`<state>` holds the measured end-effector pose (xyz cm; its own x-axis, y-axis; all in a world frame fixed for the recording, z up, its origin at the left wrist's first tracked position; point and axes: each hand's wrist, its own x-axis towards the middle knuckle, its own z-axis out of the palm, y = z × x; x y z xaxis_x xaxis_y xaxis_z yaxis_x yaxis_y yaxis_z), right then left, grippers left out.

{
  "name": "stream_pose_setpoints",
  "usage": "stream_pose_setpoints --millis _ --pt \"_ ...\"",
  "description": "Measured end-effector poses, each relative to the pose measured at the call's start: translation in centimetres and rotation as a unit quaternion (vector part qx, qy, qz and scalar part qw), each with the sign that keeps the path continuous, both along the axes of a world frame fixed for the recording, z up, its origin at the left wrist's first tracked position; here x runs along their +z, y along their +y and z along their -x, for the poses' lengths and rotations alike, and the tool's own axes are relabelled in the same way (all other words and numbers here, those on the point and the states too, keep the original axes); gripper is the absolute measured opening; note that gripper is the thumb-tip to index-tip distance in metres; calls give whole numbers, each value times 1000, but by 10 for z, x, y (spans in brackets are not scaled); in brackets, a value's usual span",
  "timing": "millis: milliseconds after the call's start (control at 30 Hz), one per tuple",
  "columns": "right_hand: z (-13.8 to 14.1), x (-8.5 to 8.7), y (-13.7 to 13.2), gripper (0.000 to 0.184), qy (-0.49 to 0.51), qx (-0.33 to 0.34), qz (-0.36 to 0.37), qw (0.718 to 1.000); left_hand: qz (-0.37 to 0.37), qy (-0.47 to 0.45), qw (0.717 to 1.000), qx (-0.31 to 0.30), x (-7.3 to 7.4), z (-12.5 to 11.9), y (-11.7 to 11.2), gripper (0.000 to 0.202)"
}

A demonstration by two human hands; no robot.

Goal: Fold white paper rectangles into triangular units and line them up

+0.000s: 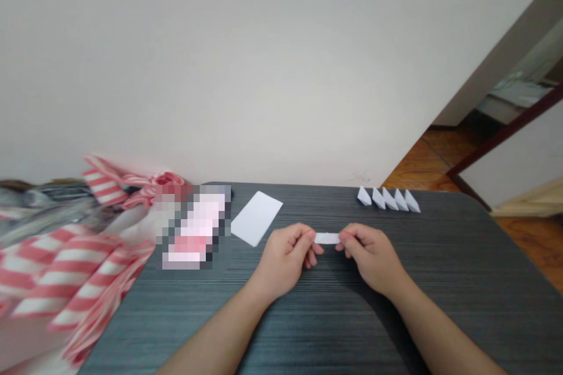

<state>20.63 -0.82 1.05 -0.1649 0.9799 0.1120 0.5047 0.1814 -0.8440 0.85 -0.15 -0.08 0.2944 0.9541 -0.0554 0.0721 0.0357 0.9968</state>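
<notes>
Carefully, the left hand [285, 259] and the right hand [372, 258] both pinch one small white paper strip [327, 238] between them, held over the dark table [444, 269]. Near the left hand lies a white card [255, 218], and five folded paper pieces [389, 200] stand in a row farther ahead.

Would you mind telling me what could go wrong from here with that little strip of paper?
The narrow white paper strip is pinched only at its ends between the left hand and the right hand, so it might crease, tear or slip if tugged. The five small folded paper pieces stand in a row near the far edge of the dark table, and being light, they could probably be knocked over by a careless movement.
</notes>
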Motion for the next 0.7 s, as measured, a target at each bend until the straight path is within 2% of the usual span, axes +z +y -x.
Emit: stream_pose_setpoints --millis 300,467,567,700 --pt "0 -2 0 28 36 -7 19 999 -7 12 1000 -13 1 0 1 33" --pt "2 -6 0 17 67 1 23 997 -42 36 998 -12 4 -1 0 23" --pt "4 -7 1 13 63 1 11 998 -43 13 999 4 3 -1 -1 19" --pt "4 -8 1 12 41 10 -16 999 -53 -4 999 -4 1 0 -1 18"
